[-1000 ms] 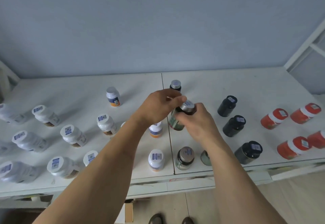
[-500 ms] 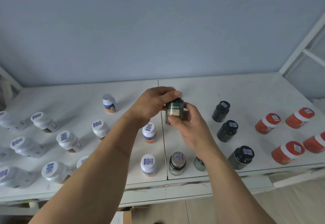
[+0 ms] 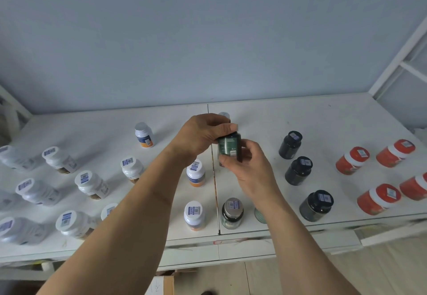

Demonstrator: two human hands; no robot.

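I hold a dark green bottle [image 3: 229, 147] upright in the air above the middle of the white table [image 3: 323, 119]. My left hand [image 3: 203, 136] curls over its top, covering the cap. My right hand [image 3: 248, 169] grips the bottle's lower body from the right and below, with the thumb across the label. Behind my left hand, a grey cap of another bottle [image 3: 224, 115] peeks out.
Several white bottles [image 3: 90, 184] stand on the left half of the table. Three black bottles [image 3: 298, 170] stand right of centre, several red jars [image 3: 352, 160] at far right. A green bottle with a grey cap [image 3: 231, 212] stands near the front edge.
The green bottle went from tilted with its grey cap showing to upright, with my left hand now closed over the cap. The camera has tipped up slightly.
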